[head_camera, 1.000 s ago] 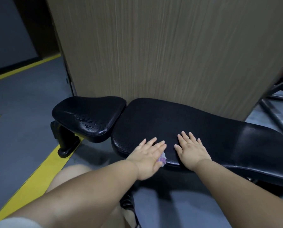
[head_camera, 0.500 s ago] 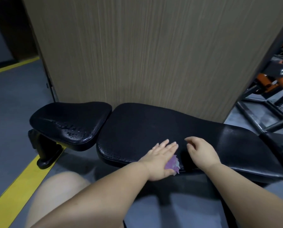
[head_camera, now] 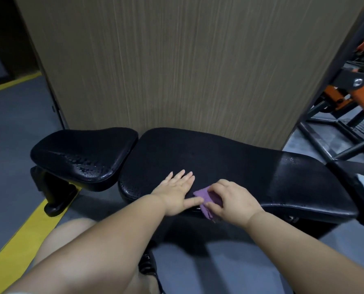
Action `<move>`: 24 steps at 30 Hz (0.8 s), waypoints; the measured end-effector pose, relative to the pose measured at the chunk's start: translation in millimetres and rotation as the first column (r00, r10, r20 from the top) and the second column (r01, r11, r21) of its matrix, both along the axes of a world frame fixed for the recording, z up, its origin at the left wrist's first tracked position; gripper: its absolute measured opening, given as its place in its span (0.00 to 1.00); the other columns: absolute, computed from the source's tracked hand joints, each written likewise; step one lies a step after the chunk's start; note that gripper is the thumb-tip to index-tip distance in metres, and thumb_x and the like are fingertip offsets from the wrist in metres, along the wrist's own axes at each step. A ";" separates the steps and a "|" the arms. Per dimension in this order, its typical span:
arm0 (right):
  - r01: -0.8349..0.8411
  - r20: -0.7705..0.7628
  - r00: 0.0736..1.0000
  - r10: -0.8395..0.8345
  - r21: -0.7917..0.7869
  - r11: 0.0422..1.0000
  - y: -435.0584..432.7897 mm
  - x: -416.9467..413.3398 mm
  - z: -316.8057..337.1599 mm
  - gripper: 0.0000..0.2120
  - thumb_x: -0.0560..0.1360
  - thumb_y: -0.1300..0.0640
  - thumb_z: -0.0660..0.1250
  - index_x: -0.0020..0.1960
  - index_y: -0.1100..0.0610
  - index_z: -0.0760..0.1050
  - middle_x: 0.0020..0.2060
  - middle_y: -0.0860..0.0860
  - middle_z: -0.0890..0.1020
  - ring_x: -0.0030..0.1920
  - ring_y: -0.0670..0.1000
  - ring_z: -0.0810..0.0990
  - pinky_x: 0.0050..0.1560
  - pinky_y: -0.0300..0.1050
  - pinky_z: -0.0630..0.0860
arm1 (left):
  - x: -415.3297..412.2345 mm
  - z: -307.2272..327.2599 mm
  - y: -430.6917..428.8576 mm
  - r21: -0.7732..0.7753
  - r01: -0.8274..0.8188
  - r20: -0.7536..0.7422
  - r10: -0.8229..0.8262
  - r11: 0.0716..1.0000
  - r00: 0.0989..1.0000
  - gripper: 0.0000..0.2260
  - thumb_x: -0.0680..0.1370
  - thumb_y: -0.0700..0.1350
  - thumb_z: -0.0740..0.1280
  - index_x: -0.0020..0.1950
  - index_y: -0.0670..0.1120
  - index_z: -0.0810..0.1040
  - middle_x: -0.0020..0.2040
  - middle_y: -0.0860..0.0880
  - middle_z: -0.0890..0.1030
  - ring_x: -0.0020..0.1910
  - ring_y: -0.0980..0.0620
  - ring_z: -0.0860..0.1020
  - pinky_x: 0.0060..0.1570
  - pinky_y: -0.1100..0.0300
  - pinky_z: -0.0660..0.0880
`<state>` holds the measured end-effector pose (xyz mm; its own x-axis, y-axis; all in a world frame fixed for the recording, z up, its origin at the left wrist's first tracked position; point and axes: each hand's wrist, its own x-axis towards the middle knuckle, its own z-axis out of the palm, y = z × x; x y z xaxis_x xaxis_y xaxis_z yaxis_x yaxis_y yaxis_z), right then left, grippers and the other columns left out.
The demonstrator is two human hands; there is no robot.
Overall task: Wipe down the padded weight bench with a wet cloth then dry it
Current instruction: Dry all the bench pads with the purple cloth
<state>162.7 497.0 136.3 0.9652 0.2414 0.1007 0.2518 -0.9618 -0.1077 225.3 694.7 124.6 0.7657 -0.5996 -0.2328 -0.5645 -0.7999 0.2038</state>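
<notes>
Two hands on the bench [head_camera: 229, 166]: left hand [head_camera: 176, 193] flat, right hand [head_camera: 233, 201] pinching the purple cloth [head_camera: 203, 195].

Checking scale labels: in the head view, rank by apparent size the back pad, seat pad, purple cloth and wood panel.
1. Wood panel
2. Back pad
3. Seat pad
4. Purple cloth, partly hidden under the right hand, so its true size is unsure.

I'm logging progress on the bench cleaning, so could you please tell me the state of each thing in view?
Purple cloth: crumpled, pinched on the pad's near edge.
Right hand: closed on the cloth.
Left hand: open, flat on the pad.
Long black padded bench back: flat; right end glossy.
Small black seat pad: front shiny, with what look like droplets.
</notes>
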 end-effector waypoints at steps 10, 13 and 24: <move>-0.161 0.262 0.949 0.173 -0.065 0.985 -21.8 -5.4 -27.9 0.27 0.70 0.33 0.59 0.54 0.55 0.74 0.57 0.52 0.78 0.57 0.53 0.78 0.57 0.50 0.76 | 3.9 -13.1 -18.1 -0.007 -0.014 0.127 0.014 1.000 0.992 0.24 0.84 0.55 0.44 0.80 0.53 0.46 0.80 0.58 0.45 0.78 0.56 0.41 0.76 0.53 0.39; -0.255 0.151 0.943 0.297 -0.248 0.935 -19.6 -0.5 -37.4 0.35 0.71 0.33 0.54 0.69 0.56 0.69 0.68 0.52 0.74 0.69 0.53 0.71 0.67 0.54 0.67 | 4.5 -14.0 -17.7 -0.022 -0.016 0.138 0.019 1.000 0.990 0.23 0.84 0.54 0.43 0.80 0.54 0.46 0.79 0.59 0.45 0.78 0.57 0.41 0.76 0.53 0.39; -0.216 0.169 0.951 0.257 -0.227 0.950 -30.1 -18.4 -45.9 0.30 0.76 0.45 0.57 0.73 0.60 0.62 0.72 0.55 0.67 0.74 0.57 0.60 0.71 0.56 0.55 | 7.4 -17.2 -17.1 -0.051 -0.027 0.156 0.035 0.998 0.987 0.22 0.84 0.53 0.43 0.80 0.56 0.47 0.79 0.61 0.45 0.78 0.58 0.42 0.76 0.54 0.40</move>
